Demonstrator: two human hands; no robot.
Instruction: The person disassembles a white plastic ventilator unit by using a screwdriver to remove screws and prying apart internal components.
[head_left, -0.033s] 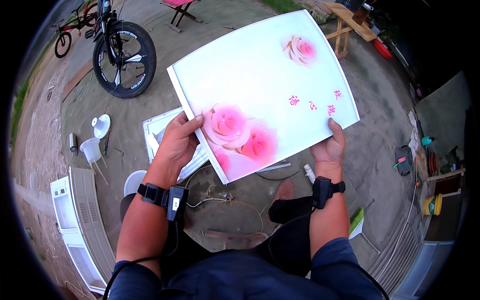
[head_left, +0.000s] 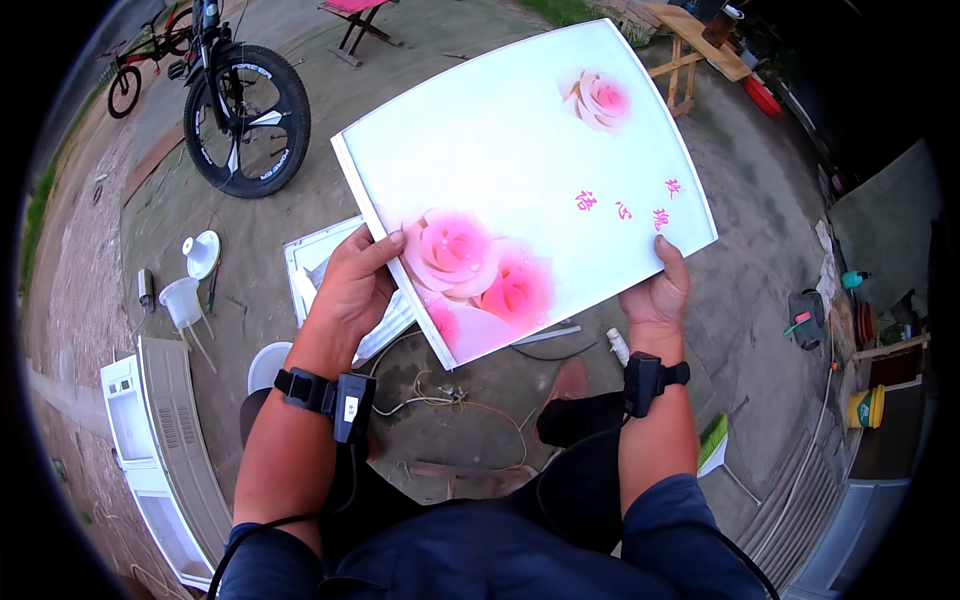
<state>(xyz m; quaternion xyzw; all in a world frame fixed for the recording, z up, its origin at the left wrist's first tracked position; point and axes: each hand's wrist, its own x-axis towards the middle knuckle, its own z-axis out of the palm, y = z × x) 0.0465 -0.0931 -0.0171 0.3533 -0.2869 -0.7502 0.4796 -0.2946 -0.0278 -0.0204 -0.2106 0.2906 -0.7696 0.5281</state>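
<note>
A flat white panel (head_left: 490, 140) printed with pink roses is held up tilted before me, one edge capped by a white strip (head_left: 385, 235). My left hand (head_left: 355, 275) is closed on that stripped edge, thumb on top, the other fingers partly hidden below. At the lower right edge my right hand (head_left: 657, 285) grips the same panel, its thumb lying on the printed face and its fingers tucked underneath. Behind my left hand, on the ground, lies a white frame-like part (head_left: 310, 250), partly covered by the panel and my arm.
To the left lies a white and beige appliance body (head_left: 185, 430). Near it are a white tub (head_left: 182, 300) and a round white part (head_left: 202, 253). Loose wires (head_left: 450, 398) lie by my feet. A bicycle (head_left: 247, 120) stands at far left, a wooden bench (head_left: 700, 42) at far right.
</note>
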